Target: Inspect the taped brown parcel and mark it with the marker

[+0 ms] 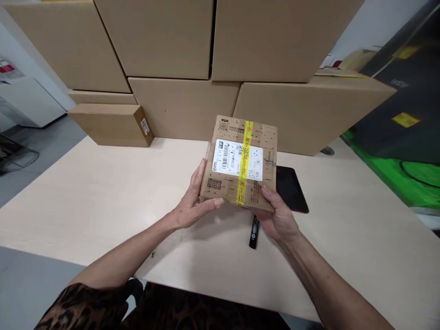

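Between both hands, tilted above the table, is a cardboard parcel box (pixel 230 190) with a white shipping label (pixel 223 158) and a strip of yellow tape (pixel 248 133) across its top. My left hand (pixel 194 201) grips the box's left side, thumb along the near edge. My right hand (pixel 279 215) holds the near right corner, its thumb on top and the other fingers hidden beneath. Partly covered by the box and right hand, a black utility knife or marker (pixel 254 233) lies on the table. A black tablet (pixel 292 190) lies to the right of the box.
Large cardboard boxes (pixel 182 110) stand stacked along the back of the pale table (pixel 85 192). A smaller flat carton (pixel 110 126) leans or stands at the back left. Dark sheeting and a green surface (pixel 388 165) lie beyond the table's right edge.
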Demonstrator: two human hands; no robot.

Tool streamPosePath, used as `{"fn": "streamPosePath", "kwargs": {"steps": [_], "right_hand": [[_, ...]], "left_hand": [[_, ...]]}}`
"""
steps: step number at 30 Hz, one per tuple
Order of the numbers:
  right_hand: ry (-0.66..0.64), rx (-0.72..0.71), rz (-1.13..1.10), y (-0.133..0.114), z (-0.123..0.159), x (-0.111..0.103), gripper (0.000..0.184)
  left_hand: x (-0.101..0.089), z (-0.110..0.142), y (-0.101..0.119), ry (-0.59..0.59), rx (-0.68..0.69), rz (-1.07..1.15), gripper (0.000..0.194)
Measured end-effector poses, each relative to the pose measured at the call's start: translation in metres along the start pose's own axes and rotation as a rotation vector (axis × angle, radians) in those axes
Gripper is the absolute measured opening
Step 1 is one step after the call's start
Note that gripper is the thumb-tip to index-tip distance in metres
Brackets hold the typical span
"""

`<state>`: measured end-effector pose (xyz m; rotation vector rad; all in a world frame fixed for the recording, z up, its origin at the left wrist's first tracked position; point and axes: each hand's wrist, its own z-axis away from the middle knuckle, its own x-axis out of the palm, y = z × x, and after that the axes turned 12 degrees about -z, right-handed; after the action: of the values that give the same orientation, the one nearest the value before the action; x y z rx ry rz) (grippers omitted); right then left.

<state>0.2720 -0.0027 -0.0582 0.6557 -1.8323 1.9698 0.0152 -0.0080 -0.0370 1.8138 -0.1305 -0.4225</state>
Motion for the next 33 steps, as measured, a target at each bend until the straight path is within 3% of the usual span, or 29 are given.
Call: {"fn": "streamPosePath", "kwargs": {"steps": [4,10,15,20,24,28,33], "right_hand": [[0.022,0.119,-0.057,-0.007,0.002,0.005,0.075],[0.06,0.156,-0.086,-0.019,0.009,0.017,0.069],[0.06,0.117,-0.062,-0.022,0.007,0.018,0.076],[0.132,0.096,-0.074,-0.023,0.0,0.015,0.071],[-0.009,0.123,0.009,-0.021,0.005,0.016,0.08],[-0.219,0.071,0.115,-0.021,0.013,0.018,0.093],[-0.174,-0.018,0.12,-0.025,0.016,0.018,0.086]], "left_hand": [[-0.005,-0.005,0.003,0.044,0.005,-0.019,0.099],[-0.011,-0.01,0.001,0.053,-0.024,0.134,0.092],[-0.01,-0.008,0.002,0.048,-0.094,0.162,0.1],[-0.017,-0.008,0.001,-0.012,-0.206,0.169,0.132],[-0.026,-0.015,0.008,0.047,-0.193,0.235,0.121],[-0.027,-0.019,0.02,0.011,-0.226,0.298,0.1],[-0.018,-0.014,0.027,-0.01,-0.111,0.27,0.098]]}}
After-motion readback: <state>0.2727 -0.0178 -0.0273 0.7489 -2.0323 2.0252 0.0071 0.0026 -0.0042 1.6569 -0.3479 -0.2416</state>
